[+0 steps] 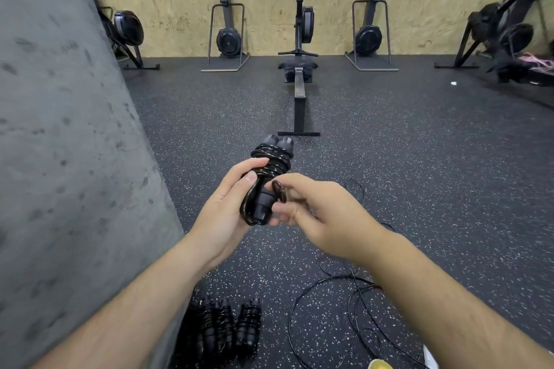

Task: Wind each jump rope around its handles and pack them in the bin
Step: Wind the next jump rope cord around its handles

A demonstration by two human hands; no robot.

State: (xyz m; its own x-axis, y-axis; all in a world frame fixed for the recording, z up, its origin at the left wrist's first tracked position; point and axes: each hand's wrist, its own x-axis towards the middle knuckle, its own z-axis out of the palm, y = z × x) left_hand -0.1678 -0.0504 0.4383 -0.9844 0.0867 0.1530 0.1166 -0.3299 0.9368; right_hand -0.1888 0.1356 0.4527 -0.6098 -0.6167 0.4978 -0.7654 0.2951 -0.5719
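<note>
Grey concrete wall [60, 129] to left of the grip, speckled rubber floor [389, 174] below it. Rowing machine [299, 69] well beyond the grip. Loose ropes [344, 308] on floor below-right of grip, wound ropes [227, 326] below. Left hand [221, 213] clamped round jump rope [268, 171] handles, mid-air. Right hand [323, 213] just beside, fingers pinching the rope end loop [279, 190].
</note>
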